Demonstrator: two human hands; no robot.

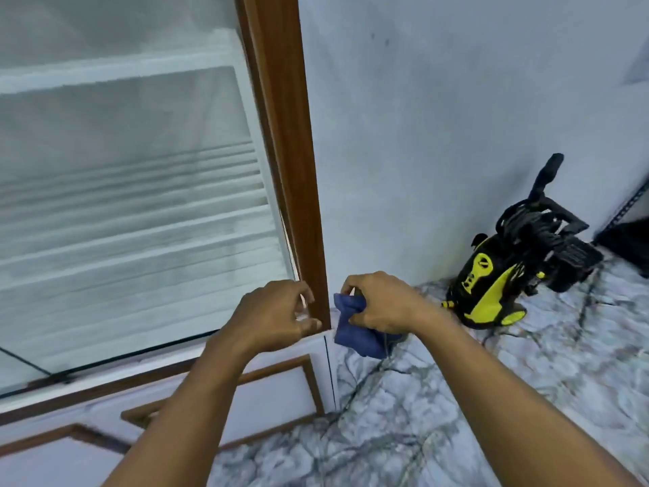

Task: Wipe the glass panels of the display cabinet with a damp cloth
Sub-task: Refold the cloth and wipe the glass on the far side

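The display cabinet's glass panel (133, 212) fills the left of the view, with white shelves behind it and a brown wooden frame post (295, 163) along its right edge. My left hand (277, 312) is at the lower right corner of the glass beside the post, fingers loosely curled and holding nothing. My right hand (381, 302) is just right of the post and grips a crumpled blue cloth (351, 328) that hangs below the fingers.
A yellow and black pressure washer (505, 261) stands on the marble floor (456, 398) against the white wall at right. A dark object (628, 240) sits at the far right edge. White lower cabinet panels with brown trim (267, 391) run beneath the glass.
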